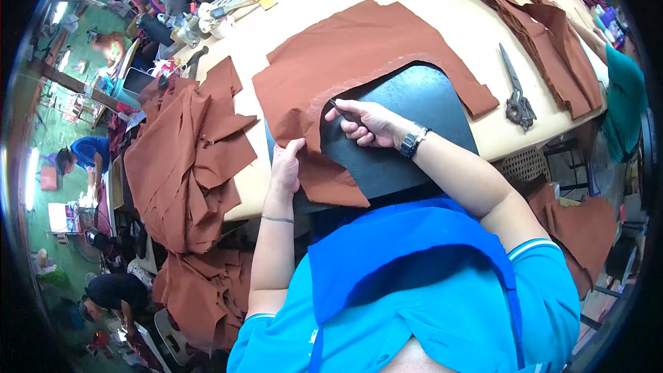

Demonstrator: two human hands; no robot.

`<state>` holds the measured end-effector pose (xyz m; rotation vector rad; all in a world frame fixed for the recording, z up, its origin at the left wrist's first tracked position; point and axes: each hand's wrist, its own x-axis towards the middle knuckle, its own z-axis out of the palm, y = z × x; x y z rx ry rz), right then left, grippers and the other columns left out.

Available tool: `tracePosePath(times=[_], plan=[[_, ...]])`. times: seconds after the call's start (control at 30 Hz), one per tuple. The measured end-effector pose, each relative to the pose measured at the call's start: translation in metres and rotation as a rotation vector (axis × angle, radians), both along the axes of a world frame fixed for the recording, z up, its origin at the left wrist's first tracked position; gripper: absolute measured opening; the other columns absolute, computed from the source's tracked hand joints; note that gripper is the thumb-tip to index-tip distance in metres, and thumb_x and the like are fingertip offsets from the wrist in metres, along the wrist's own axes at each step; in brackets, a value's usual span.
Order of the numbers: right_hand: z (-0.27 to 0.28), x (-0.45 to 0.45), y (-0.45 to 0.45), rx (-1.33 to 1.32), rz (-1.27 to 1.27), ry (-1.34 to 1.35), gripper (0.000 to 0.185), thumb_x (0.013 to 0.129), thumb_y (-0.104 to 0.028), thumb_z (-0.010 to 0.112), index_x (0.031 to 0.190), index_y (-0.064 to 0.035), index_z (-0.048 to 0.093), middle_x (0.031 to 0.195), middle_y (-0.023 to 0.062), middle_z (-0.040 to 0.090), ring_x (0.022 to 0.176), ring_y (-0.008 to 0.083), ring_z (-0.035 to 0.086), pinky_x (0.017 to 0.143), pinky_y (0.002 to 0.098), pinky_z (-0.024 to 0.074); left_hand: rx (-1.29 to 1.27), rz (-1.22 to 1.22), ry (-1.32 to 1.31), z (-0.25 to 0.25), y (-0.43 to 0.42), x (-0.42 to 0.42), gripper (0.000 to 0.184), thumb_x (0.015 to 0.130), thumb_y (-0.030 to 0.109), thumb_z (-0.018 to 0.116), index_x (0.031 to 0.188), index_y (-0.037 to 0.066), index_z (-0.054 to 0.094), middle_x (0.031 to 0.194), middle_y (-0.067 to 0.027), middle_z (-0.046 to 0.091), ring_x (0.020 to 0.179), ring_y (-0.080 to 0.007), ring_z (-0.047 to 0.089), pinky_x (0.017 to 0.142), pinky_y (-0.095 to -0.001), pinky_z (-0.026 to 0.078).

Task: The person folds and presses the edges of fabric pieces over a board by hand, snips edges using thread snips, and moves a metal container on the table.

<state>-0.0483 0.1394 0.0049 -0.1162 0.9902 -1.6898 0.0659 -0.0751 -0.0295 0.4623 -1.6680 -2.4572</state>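
Observation:
A reddish-brown fabric piece with a curved cut-out edge lies over a dark board on the table. Pale marks run along the curve. My left hand is closed on a folded-up part of the fabric, thumb on top, left of the cut-out. Just beside that edge, my right hand is closed around a small dark tool. Its tip shows past the thumb and finger; most of it is hidden in the hand, so its kind is unclear.
Large fabric shears lie to the right, beside stacked brown fabric. Crumpled brown fabric hangs over the table's left edge near a hammer. A teal-sleeved person is at the far right; other people work at the left.

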Motion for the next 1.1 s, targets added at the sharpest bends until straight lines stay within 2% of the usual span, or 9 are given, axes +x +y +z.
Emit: tracePosePath(times=[0.6, 0.7, 0.83, 1.03, 1.07, 1.1], plan=[[-0.001, -0.001, -0.009, 0.028, -0.017, 0.033, 0.038, 0.106, -0.043, 0.042, 0.114, -0.0084, 0.055, 0.069, -0.0063, 0.041, 0.05, 0.0002, 0.031, 0.039, 0.0139, 0.0263, 0.002, 0.004, 0.003, 0.001, 0.002, -0.001, 0.03, 0.092, 0.007, 0.055, 0.122, 0.004, 0.056, 0.099, -0.0096, 0.068, 0.076, -0.0213, 0.068, 0.069, -0.035, 0.058], [-0.008, 0.002, -0.002, -0.027, -0.008, 0.064, 0.034, 0.105, -0.043, 0.045, 0.109, -0.0109, 0.056, 0.069, -0.0066, 0.047, 0.049, 0.0004, 0.033, 0.04, 0.0147, 0.0258, 0.014, -0.006, 0.009, 0.008, 0.006, 0.002, 0.031, 0.092, 0.007, 0.054, 0.123, 0.005, 0.055, 0.1, -0.0099, 0.068, 0.077, -0.0214, 0.068, 0.069, -0.035, 0.058], [-0.002, 0.001, -0.004, 0.025, 0.003, 0.018, 0.033, 0.104, -0.042, 0.045, 0.109, -0.0113, 0.056, 0.068, -0.0071, 0.047, 0.049, 0.0004, 0.033, 0.04, 0.0148, 0.0268, 0.013, -0.027, 0.015, 0.004, 0.004, 0.0, 0.033, 0.092, 0.007, 0.054, 0.124, 0.005, 0.054, 0.102, -0.01, 0.068, 0.076, -0.0213, 0.068, 0.069, -0.0352, 0.058], [-0.001, 0.004, -0.002, 0.002, -0.012, 0.036, 0.03, 0.106, -0.039, 0.045, 0.109, -0.0101, 0.054, 0.068, -0.0072, 0.044, 0.05, 0.0002, 0.032, 0.039, 0.0141, 0.0264, -0.091, 0.088, -0.013, 0.009, 0.007, 0.008, 0.016, 0.088, 0.012, 0.063, 0.101, 0.003, 0.066, 0.089, -0.0066, 0.069, 0.073, -0.0158, 0.065, 0.067, -0.031, 0.055], [0.003, 0.009, 0.007, 0.016, -0.041, 0.039, 0.03, 0.106, -0.038, 0.044, 0.108, -0.0103, 0.055, 0.068, -0.0069, 0.043, 0.05, 0.0004, 0.031, 0.04, 0.0146, 0.025, -0.088, 0.113, -0.054, 0.002, 0.001, 0.014, 0.01, 0.085, 0.013, 0.067, 0.089, 0.005, 0.069, 0.083, -0.0044, 0.068, 0.072, -0.0138, 0.065, 0.067, -0.0292, 0.053], [0.007, 0.015, 0.021, 0.01, -0.076, 0.036, 0.031, 0.106, -0.039, 0.043, 0.109, -0.0098, 0.055, 0.068, -0.006, 0.043, 0.05, 0.0014, 0.031, 0.041, 0.0156, 0.0238, -0.257, 0.085, -0.175, -0.003, -0.014, 0.026, 0.017, 0.084, 0.013, 0.067, 0.098, 0.004, 0.068, 0.088, -0.0047, 0.068, 0.077, -0.0155, 0.066, 0.071, -0.0304, 0.053]])
